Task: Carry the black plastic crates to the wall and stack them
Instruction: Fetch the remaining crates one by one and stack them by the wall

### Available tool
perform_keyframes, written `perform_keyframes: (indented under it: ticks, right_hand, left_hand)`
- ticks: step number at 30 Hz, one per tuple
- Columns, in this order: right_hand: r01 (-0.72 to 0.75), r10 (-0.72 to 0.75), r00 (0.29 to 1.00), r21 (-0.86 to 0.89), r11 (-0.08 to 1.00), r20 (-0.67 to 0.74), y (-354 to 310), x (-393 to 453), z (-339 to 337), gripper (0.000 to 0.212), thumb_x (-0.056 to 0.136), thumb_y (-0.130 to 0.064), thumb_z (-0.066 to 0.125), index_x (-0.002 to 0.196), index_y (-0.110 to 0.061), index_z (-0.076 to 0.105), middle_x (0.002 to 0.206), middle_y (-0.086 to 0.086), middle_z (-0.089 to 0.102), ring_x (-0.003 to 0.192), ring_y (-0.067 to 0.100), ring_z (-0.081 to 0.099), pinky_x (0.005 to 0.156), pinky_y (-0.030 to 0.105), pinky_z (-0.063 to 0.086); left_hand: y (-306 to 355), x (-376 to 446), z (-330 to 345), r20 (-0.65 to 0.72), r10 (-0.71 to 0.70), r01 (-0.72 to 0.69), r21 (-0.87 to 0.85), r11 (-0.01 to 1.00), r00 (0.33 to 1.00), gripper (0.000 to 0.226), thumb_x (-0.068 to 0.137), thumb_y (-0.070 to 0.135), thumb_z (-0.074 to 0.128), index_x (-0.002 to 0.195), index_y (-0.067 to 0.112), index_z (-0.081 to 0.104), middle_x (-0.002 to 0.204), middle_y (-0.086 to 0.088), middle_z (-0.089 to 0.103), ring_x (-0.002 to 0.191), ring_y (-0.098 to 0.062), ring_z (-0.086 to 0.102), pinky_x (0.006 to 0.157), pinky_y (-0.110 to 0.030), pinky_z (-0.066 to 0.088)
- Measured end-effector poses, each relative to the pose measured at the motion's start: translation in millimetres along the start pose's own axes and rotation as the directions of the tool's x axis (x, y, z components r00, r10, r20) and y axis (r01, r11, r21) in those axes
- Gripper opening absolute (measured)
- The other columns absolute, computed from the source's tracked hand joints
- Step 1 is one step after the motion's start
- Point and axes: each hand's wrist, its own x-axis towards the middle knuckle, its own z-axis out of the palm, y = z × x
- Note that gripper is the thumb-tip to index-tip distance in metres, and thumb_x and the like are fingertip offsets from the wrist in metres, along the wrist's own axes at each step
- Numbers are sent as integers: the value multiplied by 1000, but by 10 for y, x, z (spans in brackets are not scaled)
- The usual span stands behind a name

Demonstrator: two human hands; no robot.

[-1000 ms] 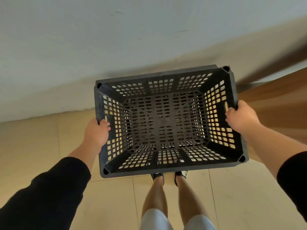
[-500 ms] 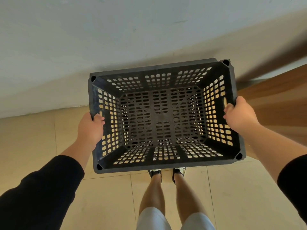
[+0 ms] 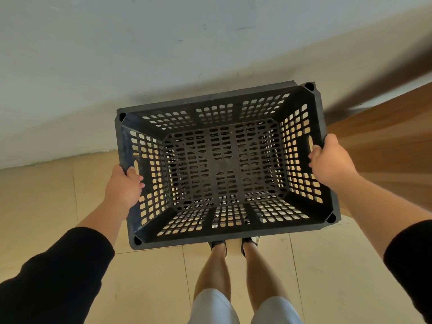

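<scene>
A black plastic crate (image 3: pixel 224 164) with slotted walls and floor hangs in front of me, open side up and empty. My left hand (image 3: pixel 122 187) grips its left rim beside a handle slot. My right hand (image 3: pixel 330 161) grips the right rim at the other handle slot. The crate's far edge lies close to the white wall (image 3: pixel 140 54). Through the slotted floor I cannot tell what lies beneath it. No other crate shows.
Beige floor tiles (image 3: pixel 46 206) run up to the wall's base. A brown wooden surface (image 3: pixel 385 141) stands at the right, close to my right hand. My legs and dark shoes (image 3: pixel 218 245) are just behind the crate.
The crate has moved down and away from me toward the wall's base, with both hands still gripping its rims.
</scene>
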Motion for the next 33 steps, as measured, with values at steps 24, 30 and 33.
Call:
perform_keyframes:
  ticks: [24, 30, 33]
  right_hand:
    - [48, -45, 997, 50, 998, -68, 25, 25, -38, 21, 112, -27, 42, 127, -13, 44, 116, 13, 64, 100, 32, 66, 73, 44, 54]
    - [74, -74, 997, 12, 997, -32, -129, 143, -178, 23, 111, -30, 44, 130, -15, 45, 118, 13, 66, 100, 33, 69, 81, 53, 61]
    - [79, -79, 997, 9, 997, -14, -116, 118, -160, 22, 112, -29, 42, 128, -15, 43, 117, 13, 65, 100, 33, 69, 81, 52, 61]
  left_hand:
    - [88, 0, 79, -35, 55, -58, -86, 995, 998, 17, 114, 34, 44, 123, 22, 50, 104, 2, 68, 85, -13, 68, 82, -33, 55]
    - [37, -45, 113, -39, 35, -39, -112, 993, 999, 23, 114, 30, 43, 132, 19, 51, 107, 1, 69, 88, -14, 68, 71, -26, 50]
    - [67, -15, 123, -44, 25, -29, -114, 993, 999, 22, 114, 30, 44, 132, 20, 51, 107, 0, 68, 86, -14, 67, 74, -30, 55]
